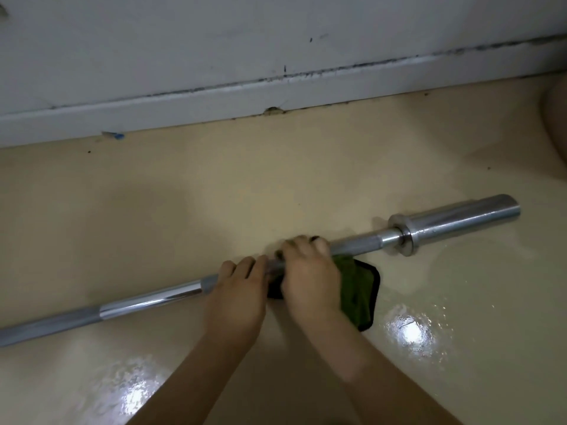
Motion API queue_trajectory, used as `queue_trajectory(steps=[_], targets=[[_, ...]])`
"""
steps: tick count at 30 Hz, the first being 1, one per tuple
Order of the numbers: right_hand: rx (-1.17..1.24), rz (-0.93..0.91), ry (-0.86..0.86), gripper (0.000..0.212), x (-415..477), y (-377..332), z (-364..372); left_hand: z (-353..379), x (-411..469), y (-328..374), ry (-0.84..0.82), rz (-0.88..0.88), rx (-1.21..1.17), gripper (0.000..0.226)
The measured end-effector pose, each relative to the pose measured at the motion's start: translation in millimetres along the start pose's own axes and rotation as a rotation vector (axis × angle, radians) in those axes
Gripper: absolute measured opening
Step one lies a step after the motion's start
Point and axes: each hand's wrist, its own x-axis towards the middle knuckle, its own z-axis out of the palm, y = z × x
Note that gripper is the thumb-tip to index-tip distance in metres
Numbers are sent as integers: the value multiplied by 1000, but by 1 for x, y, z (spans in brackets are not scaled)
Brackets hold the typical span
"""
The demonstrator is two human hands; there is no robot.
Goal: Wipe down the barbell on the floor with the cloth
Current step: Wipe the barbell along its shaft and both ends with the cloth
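Nearest the wearer, the two forearms converge on the shaft of the barbell (147,302), which lies on the glossy floor (306,179) just short of the skirting board (184,108). The right hand (310,277) is clenched over the shaft with the green cloth (357,289) pinned beneath it; loose cloth hangs out to the right of the grip and rests on the floor. The left hand (239,286) sits just left of that grip, fingers curled over the bare shaft, apparently steadying it.

Recommended technique: keep the left hand bearing down so the bar cannot roll. Wrap the loose cloth fully round the shaft before stroking. Work outward from the grip toward the collar and sleeve (460,222), then return past the left hand along the remaining shaft. Rotate the bar to reach its underside.
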Motion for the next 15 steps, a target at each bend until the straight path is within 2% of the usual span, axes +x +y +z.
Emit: queue_trajectory(steps=[2, 3, 7, 10, 13, 15], targets=[[-6, -199, -73, 37, -8, 2, -2, -2, -4, -3, -4, -15, -55, 26], [-39, -210, -88, 35, -8, 20, -11, -3, -4, -5, -5, -16, -97, 25], [-183, 106, -44, 28, -8, 92, -44, -4, -10, 1, -44, -61, -204, 27], [-165, 163, -99, 19, -13, 54, -32, 3, -20, 8, -32, -68, -238, 32], [-113, -40, -204, 13, -34, -3, -16, 6, -27, 10, -26, -85, -243, 33], [-91, -168, -249, 17, -43, 3, -18, 7, -31, 6, -38, -58, -236, 31]])
